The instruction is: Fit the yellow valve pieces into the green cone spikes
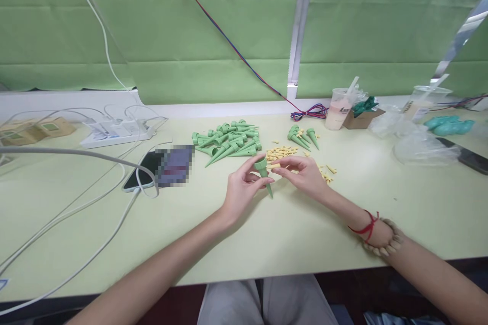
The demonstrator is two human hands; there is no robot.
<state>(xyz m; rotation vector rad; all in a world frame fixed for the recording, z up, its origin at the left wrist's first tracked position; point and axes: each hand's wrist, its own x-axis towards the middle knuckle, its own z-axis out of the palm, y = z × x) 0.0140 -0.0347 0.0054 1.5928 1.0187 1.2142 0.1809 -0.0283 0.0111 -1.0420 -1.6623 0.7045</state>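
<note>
Above the pale worktop (236, 244), the left hand (240, 194) grips a green cone (264, 172) by its wide end, tip slanting down toward the person, while just to its right the right hand (305, 175) pinches a small yellow piece (276, 166) beside the cone's open mouth.

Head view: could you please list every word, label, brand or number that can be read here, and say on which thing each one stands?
No text can be read with certainty.
Plastic cup: dark print on its side, too small and blurred to read.
Second cup: dark marks on its side, unreadable.
Phone: its screen is pixelated, nothing legible.
Small brown boxes: pale square labels, too blurred to read.
Green cone in the left hand: no print visible.
</note>
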